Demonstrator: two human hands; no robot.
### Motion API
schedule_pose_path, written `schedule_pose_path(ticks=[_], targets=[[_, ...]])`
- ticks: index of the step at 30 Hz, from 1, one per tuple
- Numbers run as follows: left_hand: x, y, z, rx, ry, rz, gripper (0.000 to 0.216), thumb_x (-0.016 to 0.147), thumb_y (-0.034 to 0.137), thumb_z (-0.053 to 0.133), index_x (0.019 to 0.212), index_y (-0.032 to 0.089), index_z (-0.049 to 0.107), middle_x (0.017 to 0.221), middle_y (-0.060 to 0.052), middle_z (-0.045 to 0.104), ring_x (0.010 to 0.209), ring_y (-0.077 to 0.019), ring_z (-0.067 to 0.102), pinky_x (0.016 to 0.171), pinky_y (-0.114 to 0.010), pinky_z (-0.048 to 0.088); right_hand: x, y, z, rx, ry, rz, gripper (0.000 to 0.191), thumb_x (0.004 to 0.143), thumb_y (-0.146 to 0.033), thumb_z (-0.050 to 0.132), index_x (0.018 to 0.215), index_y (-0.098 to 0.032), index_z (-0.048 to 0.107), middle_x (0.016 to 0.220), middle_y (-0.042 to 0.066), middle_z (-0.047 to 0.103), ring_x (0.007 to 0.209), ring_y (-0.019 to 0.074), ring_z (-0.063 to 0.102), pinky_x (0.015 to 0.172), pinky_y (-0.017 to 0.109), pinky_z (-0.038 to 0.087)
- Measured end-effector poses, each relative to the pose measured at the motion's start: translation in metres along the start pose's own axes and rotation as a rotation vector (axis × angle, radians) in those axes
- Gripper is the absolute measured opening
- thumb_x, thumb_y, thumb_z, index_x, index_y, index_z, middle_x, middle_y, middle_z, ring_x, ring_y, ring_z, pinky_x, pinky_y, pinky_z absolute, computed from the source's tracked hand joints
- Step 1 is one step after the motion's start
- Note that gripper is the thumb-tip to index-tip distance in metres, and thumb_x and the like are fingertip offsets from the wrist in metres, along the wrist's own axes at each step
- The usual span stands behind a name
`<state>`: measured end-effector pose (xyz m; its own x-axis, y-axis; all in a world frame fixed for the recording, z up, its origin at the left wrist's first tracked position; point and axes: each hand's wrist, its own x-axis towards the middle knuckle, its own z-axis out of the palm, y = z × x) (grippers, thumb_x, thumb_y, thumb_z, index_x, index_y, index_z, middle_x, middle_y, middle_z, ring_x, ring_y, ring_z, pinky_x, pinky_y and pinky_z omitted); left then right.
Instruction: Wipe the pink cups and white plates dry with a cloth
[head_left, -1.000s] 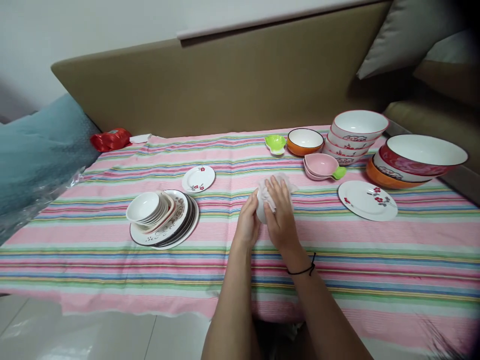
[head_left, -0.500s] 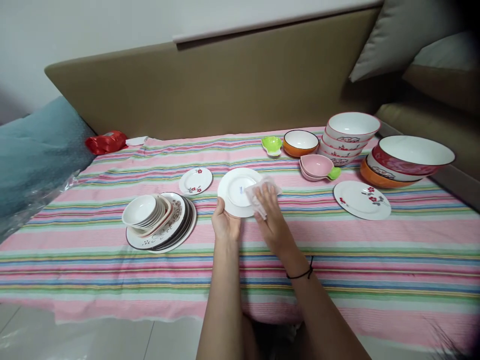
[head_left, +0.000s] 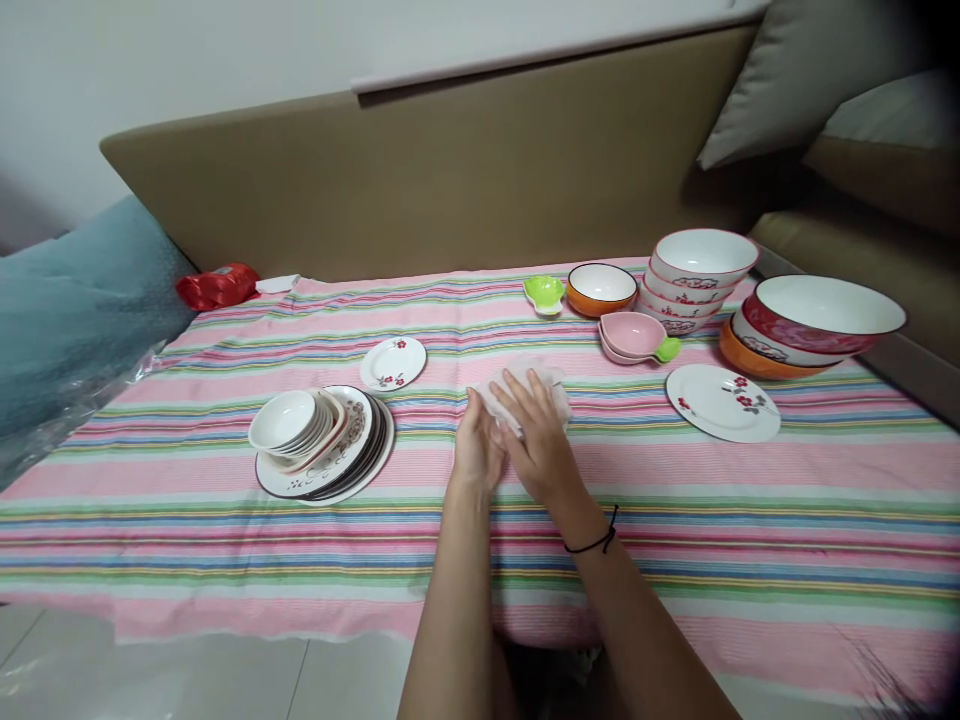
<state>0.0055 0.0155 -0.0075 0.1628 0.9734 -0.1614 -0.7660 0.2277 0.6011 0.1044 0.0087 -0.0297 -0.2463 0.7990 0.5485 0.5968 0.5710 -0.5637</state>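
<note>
My left hand [head_left: 478, 445] grips the near-left edge of a small white plate, its thumb up at the rim and its fingers underneath. The plate is tilted and almost wholly hidden behind my right hand and a thin white tissue [head_left: 556, 392]. My right hand [head_left: 536, 430] presses the tissue against the plate, fingers stretched across it; a black cord circles that wrist. Left of my hands lies a small flowered plate [head_left: 393, 363]. Farther left stands a stack of small white bowls [head_left: 281, 422] on dark-rimmed plates [head_left: 300, 482].
A larger flowered plate [head_left: 720, 405] lies to the right. Behind it are pink leaf-handled bowls [head_left: 632, 334], a green dish [head_left: 544, 293], an orange bowl [head_left: 600, 293] and bowl stacks [head_left: 694, 290]. A red package [head_left: 219, 287] sits back left on the striped cloth [head_left: 225, 540].
The plate has tipped and moved slightly right, its face now covered by the tissue and my right hand. My left hand has shifted a little right with it.
</note>
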Motion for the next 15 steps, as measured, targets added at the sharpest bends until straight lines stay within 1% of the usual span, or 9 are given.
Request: schedule_pose_path(ticks=[2,4,6,8,9,11,13,14,15], targets=[[0.004,0.001,-0.006,-0.083,0.089,0.015,0.048,0.09,0.048,0.049,0.114,0.01,0.064,0.114,-0.016,0.068,0.116,-0.0258,0.059,0.102,-0.036,0.044,-0.003,-0.006,0.003,-0.028,-0.073,-0.055,0.049,0.094,-0.025,0.038,0.143,-0.026,0.041,0.152,-0.002,0.036,0.146,0.0253,0.016,0.118,0.054,0.017],[0.008,0.003,-0.015,-0.116,0.226,0.061,0.039,0.088,0.035,0.053,0.118,0.011,0.06,0.11,-0.015,0.069,0.111,-0.0244,0.063,0.101,-0.037,0.045,-0.006,-0.008,0.004,-0.048,-0.138,-0.103,0.05,0.093,-0.023,0.039,0.143,-0.026,0.041,0.152,-0.002,0.037,0.147,0.0249,0.015,0.119,0.053,0.015],[0.011,0.007,-0.021,-0.139,0.346,0.161,0.04,0.086,0.024,0.053,0.123,0.013,0.056,0.109,-0.013,0.07,0.106,-0.0225,0.065,0.1,-0.037,0.046,-0.01,-0.008,0.004,-0.05,-0.175,-0.136,0.051,0.093,-0.023,0.039,0.144,-0.026,0.04,0.153,-0.002,0.036,0.147,0.0249,0.014,0.119,0.054,0.015],[0.013,0.013,-0.025,-0.171,0.418,0.281,0.04,0.087,0.019,0.049,0.127,0.014,0.054,0.112,-0.012,0.069,0.107,-0.0204,0.065,0.1,-0.035,0.046,-0.012,-0.006,0.003,-0.029,-0.174,-0.126,0.05,0.095,-0.025,0.037,0.145,-0.027,0.037,0.154,-0.002,0.033,0.148,0.0249,0.01,0.119,0.055,0.015],[0.014,0.016,-0.025,-0.184,0.443,0.332,0.04,0.088,0.017,0.046,0.127,0.014,0.054,0.113,-0.012,0.069,0.109,-0.0194,0.064,0.1,-0.034,0.046,-0.012,-0.005,0.003,-0.001,-0.152,-0.099,0.05,0.096,-0.026,0.036,0.147,-0.028,0.034,0.156,-0.002,0.03,0.148,0.0247,0.008,0.119,0.055,0.015],[0.014,0.02,-0.024,-0.179,0.458,0.393,0.038,0.088,0.013,0.045,0.124,0.015,0.055,0.114,-0.011,0.069,0.112,-0.0185,0.062,0.1,-0.033,0.046,-0.012,-0.002,0.003,0.109,-0.07,0.005,0.051,0.098,-0.031,0.033,0.149,-0.028,0.027,0.159,-0.001,0.02,0.148,0.0231,0.005,0.119,0.052,0.017],[0.013,0.022,-0.022,-0.112,0.404,0.401,0.036,0.085,0.012,0.049,0.119,0.017,0.06,0.112,-0.009,0.07,0.111,-0.0192,0.062,0.099,-0.033,0.046,-0.008,0.002,0.003,0.271,0.055,0.15,0.055,0.099,-0.036,0.032,0.151,-0.025,0.02,0.16,0.002,0.015,0.148,0.021,0.009,0.119,0.047,0.021],[0.012,0.022,-0.021,-0.051,0.358,0.391,0.034,0.083,0.013,0.053,0.116,0.018,0.062,0.11,-0.008,0.071,0.108,-0.0196,0.063,0.097,-0.032,0.047,-0.006,0.005,0.003,0.353,0.119,0.231,0.056,0.099,-0.039,0.031,0.151,-0.023,0.02,0.16,0.005,0.018,0.147,0.0203,0.014,0.118,0.045,0.023],[0.012,0.021,-0.02,0.022,0.306,0.376,0.032,0.081,0.015,0.057,0.112,0.018,0.065,0.108,-0.008,0.071,0.105,-0.0198,0.064,0.095,-0.03,0.047,-0.005,0.009,0.003,0.429,0.18,0.314,0.056,0.099,-0.041,0.03,0.15,-0.021,0.024,0.157,0.007,0.025,0.145,0.0201,0.021,0.117,0.043,0.026]])
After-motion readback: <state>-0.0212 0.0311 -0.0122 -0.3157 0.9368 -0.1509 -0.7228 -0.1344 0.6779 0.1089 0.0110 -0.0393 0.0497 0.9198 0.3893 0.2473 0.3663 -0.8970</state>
